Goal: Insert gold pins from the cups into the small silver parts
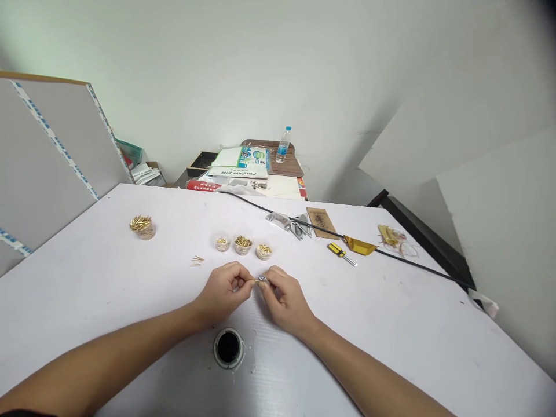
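Note:
Near the middle of the white table, my left hand (pixel 226 289) pinches the end of a thin brass-coloured pin. My right hand (pixel 284 295) is closed on a small silvery metal piece (pixel 262 278), which meets the pin between my fingertips. Just beyond my hands stand three small clear cups of brass parts: a left one (pixel 223 244), a middle one (pixel 243 245) and a right one (pixel 263 251). Several loose brass pins (pixel 197 260) lie to the left. Below my hands is a round white-rimmed container (pixel 228 348) with a dark inside.
A bigger cup (pixel 143 227) of long brass pins stands at left. A yellow-black screwdriver (pixel 343 253), black cable (pixel 417 262), gold-coloured shade (pixel 359 245) and brown card (pixel 322 223) lie at right. Behind the table are a tray (pixel 284 167) and a bottle (pixel 283 146).

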